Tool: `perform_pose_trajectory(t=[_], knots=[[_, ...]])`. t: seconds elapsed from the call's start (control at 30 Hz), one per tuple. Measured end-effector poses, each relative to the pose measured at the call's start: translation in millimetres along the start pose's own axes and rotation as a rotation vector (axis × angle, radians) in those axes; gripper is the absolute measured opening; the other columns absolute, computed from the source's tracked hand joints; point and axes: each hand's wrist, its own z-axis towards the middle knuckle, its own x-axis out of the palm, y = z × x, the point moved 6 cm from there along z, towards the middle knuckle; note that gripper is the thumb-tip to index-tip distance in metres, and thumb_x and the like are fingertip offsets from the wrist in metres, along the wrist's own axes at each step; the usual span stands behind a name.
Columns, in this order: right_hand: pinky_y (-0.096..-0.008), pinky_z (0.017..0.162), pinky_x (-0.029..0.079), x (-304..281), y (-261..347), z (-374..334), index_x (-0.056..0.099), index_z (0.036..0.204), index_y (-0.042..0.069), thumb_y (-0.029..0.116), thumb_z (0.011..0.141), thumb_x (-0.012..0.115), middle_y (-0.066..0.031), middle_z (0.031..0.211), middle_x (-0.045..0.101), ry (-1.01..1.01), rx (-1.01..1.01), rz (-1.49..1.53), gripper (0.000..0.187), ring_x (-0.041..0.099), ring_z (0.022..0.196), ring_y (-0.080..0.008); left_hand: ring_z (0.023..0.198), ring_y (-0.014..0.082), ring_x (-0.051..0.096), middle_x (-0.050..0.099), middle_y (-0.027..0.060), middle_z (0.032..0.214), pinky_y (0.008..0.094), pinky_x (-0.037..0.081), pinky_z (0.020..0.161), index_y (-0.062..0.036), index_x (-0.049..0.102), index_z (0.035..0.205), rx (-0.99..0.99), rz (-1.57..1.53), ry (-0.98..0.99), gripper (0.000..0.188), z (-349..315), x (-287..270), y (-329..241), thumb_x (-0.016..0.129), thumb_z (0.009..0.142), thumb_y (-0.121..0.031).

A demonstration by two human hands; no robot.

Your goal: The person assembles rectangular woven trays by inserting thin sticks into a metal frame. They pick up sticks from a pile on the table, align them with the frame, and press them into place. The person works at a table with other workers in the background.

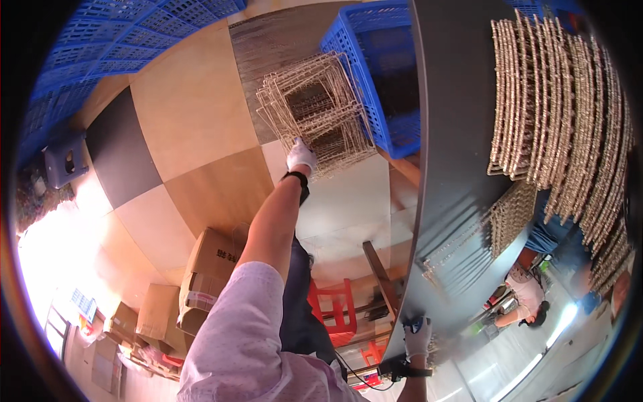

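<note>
My left hand (301, 155), in a white glove, reaches down to a pile of rectangular wire frames (308, 120) on the floor. Its fingers are closed on the near edge of a wire frame. At the edge of the dark table (450, 100) is my right hand (418, 337), in a white glove with dark finger parts. Its fingers are partly hidden, and whether they grip anything is unclear. Beyond that hand, a row of thin wire pieces (512, 218) stands on the table.
A blue plastic crate (375, 100) stands between the pile and the table. Dense rows of beaded, brownish wire racks (562, 114) fill the table's far right. Cardboard boxes (207, 275) and a red stool (338, 311) are near me. Another person (526, 295) works beyond the table.
</note>
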Motion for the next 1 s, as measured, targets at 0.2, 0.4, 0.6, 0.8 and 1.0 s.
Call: perform_pose_trajectory(t=[0.2, 0.4, 0.6, 0.8, 1.0], knots=[[-0.0502, 0.094, 0.043, 7, -2, 4, 0.054, 0.115, 0.002, 0.02, 0.074, 0.075, -0.0228, 0.111, 0.054, 0.002, -0.019, 0.065, 0.05, 0.051, 0.108, -0.0439, 0.106, 0.0401, 0.063, 0.067, 0.0201, 0.115, 0.0486, 0.052, 0.086, -0.0064, 0.059, 0.123, 0.01, -0.014, 0.003, 0.043, -49, -59, 13, 0.062, 0.088, -0.032], [-0.0469, 0.099, 0.043, 12, 8, 12, 0.055, 0.124, 0.005, 0.035, 0.076, 0.076, -0.024, 0.125, 0.052, 0.044, 0.027, -0.083, 0.06, 0.05, 0.118, -0.0407, 0.084, 0.0334, 0.063, 0.067, 0.0117, 0.092, 0.0478, 0.049, 0.077, -0.0078, 0.06, 0.123, 1.01, -0.13, -0.287, 0.041, -280, -117, -100, 0.067, 0.084, -0.017], [-0.0476, 0.097, 0.046, 5, 24, 15, 0.058, 0.12, 0.009, 0.041, 0.079, 0.071, -0.0214, 0.13, 0.05, 0.029, -0.016, -0.094, 0.053, 0.052, 0.119, -0.0379, 0.131, 0.0375, 0.043, 0.054, 0.0206, 0.13, 0.0498, 0.031, 0.112, -0.0043, 0.054, 0.128, 1.668, 0.229, -0.14, 0.062, -507, -11, -227, 0.07, 0.081, -0.04], [-0.0456, 0.097, 0.046, 12, 5, 10, 0.063, 0.116, 0.008, 0.041, 0.081, 0.07, -0.0178, 0.12, 0.058, -0.137, -0.218, 0.193, 0.048, 0.057, 0.113, -0.0367, 0.131, 0.0388, 0.043, 0.054, 0.0175, 0.133, 0.0524, 0.026, 0.114, -0.006, 0.046, 0.139, 1.381, 0.729, -0.166, 0.069, -516, 92, -241, 0.069, 0.081, -0.036], [-0.0456, 0.093, 0.048, 30, -64, 2, 0.063, 0.113, 0.005, 0.037, 0.083, 0.069, -0.02, 0.112, 0.063, -0.245, -0.215, 0.606, 0.044, 0.06, 0.104, -0.0397, 0.132, 0.0341, 0.044, 0.056, 0.0144, 0.133, 0.0526, 0.026, 0.114, -0.0079, 0.05, 0.137, 1.557, 0.787, -0.167, 0.051, -508, 95, -194, 0.049, 0.086, -0.011]])
